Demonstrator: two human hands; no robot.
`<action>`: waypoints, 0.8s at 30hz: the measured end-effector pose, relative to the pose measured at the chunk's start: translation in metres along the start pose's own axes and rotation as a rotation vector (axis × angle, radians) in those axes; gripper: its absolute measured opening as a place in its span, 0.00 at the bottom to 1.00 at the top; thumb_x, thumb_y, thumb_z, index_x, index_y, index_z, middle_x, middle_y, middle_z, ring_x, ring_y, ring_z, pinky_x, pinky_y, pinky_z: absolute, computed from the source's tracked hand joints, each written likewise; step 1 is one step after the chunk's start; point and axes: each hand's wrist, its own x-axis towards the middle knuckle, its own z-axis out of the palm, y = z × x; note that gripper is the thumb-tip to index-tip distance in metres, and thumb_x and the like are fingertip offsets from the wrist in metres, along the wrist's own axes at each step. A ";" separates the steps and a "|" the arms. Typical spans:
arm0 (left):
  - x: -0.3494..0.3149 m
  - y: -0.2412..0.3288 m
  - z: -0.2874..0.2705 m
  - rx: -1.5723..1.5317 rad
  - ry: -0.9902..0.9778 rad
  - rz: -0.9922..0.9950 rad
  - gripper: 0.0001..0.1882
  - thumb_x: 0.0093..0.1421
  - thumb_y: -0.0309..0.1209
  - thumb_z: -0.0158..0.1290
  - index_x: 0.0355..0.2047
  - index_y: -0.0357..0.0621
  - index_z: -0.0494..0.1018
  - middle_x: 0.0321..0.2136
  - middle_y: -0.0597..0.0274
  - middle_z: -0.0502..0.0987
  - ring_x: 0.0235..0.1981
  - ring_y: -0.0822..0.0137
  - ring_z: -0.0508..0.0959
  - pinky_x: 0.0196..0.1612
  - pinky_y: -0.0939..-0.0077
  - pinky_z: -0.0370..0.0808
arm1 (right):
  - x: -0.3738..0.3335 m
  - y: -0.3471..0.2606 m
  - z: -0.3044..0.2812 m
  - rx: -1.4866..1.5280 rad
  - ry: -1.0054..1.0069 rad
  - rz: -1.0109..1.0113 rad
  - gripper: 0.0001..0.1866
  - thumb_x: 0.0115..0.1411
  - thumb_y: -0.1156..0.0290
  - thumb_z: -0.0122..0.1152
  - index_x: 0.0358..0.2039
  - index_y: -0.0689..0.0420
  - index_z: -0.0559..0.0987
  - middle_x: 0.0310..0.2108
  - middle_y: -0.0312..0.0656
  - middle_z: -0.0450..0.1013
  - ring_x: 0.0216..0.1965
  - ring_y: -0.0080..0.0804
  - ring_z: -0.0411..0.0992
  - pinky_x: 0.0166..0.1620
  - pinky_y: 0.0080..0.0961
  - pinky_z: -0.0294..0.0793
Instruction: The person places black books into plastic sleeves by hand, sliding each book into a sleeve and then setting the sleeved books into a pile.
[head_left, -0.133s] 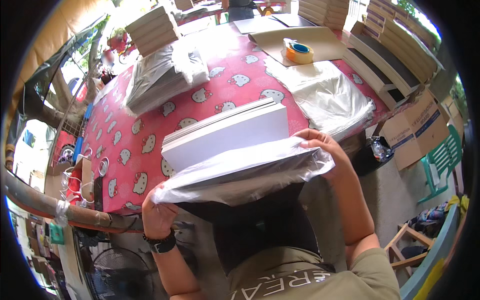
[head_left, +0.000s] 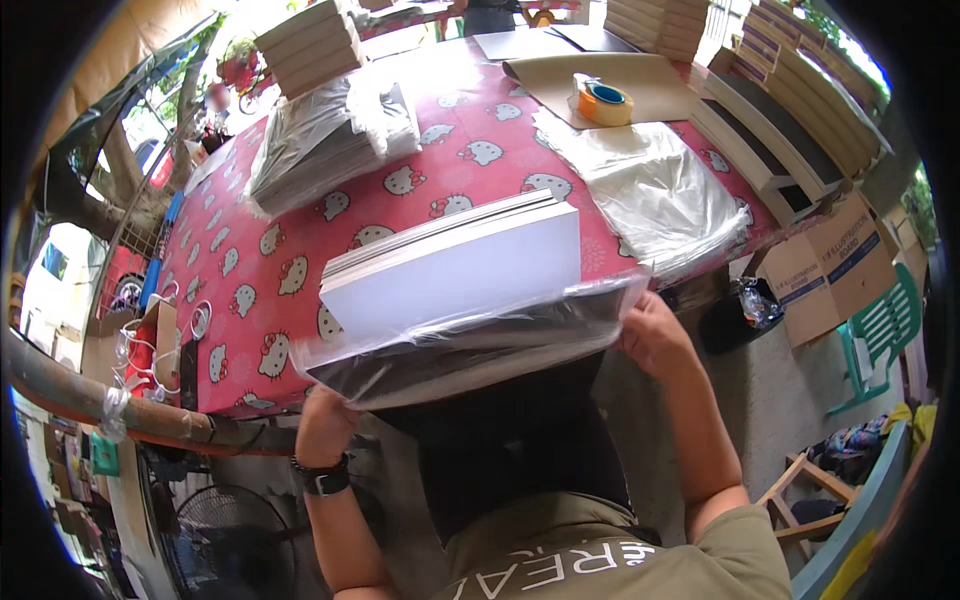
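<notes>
My left hand, with a dark watch and bead bracelet at the wrist, pinches the near left corner of a clear plastic sleeve. My right hand is closed on its right end. Inside the plastic lies something flat with a dark face, stretched between both hands at the table's near edge. Directly beyond it, a stack of white boards rests on the table, its layered edges showing along the top. The sleeve covers the lower front of that stack from view.
The table has a pink, cat-printed cover. On it lie plastic-wrapped boards, a pile of clear plastic sleeves, brown paper and tape rolls. Dark-topped boards line the right edge. A fan stands lower left.
My right hand has slid from the sleeve's upper right corner down to its right end. My left hand has dropped slightly, and more of the dark face shows through the plastic.
</notes>
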 end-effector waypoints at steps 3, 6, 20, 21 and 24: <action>-0.012 -0.043 -0.008 0.149 -0.058 -0.234 0.10 0.55 0.29 0.43 0.35 0.39 0.68 0.27 0.70 0.72 0.27 0.77 0.69 0.31 0.83 0.65 | -0.016 0.051 -0.039 -0.234 0.144 0.016 0.09 0.51 0.70 0.56 0.32 0.60 0.73 0.27 0.32 0.70 0.29 0.16 0.65 0.34 0.13 0.63; -0.053 -0.115 -0.001 -0.013 -0.073 -0.252 0.07 0.55 0.28 0.45 0.32 0.40 0.69 0.24 0.72 0.70 0.28 0.78 0.68 0.33 0.86 0.64 | -0.057 0.112 -0.055 0.098 0.148 0.198 0.08 0.52 0.70 0.57 0.32 0.57 0.73 0.27 0.32 0.70 0.29 0.15 0.66 0.33 0.14 0.64; -0.038 -0.265 0.027 1.126 0.533 0.001 0.11 0.53 0.35 0.49 0.26 0.37 0.67 0.24 0.57 0.67 0.31 0.63 0.68 0.34 0.70 0.64 | -0.049 0.221 -0.117 -1.065 0.543 -0.092 0.08 0.53 0.73 0.51 0.33 0.62 0.72 0.26 0.40 0.72 0.30 0.26 0.69 0.34 0.24 0.67; -0.034 -0.267 0.027 1.112 0.536 0.009 0.11 0.53 0.34 0.49 0.27 0.37 0.67 0.25 0.57 0.67 0.31 0.62 0.68 0.34 0.70 0.64 | -0.047 0.218 -0.119 -1.052 0.552 -0.104 0.07 0.53 0.73 0.51 0.33 0.61 0.73 0.25 0.40 0.72 0.30 0.27 0.70 0.34 0.25 0.67; -0.032 -0.273 0.029 1.072 0.514 0.010 0.10 0.52 0.33 0.50 0.28 0.38 0.68 0.27 0.56 0.67 0.33 0.61 0.68 0.36 0.69 0.64 | -0.056 0.149 -0.080 -0.684 0.470 0.008 0.08 0.54 0.72 0.51 0.32 0.61 0.74 0.28 0.40 0.72 0.33 0.29 0.70 0.38 0.28 0.67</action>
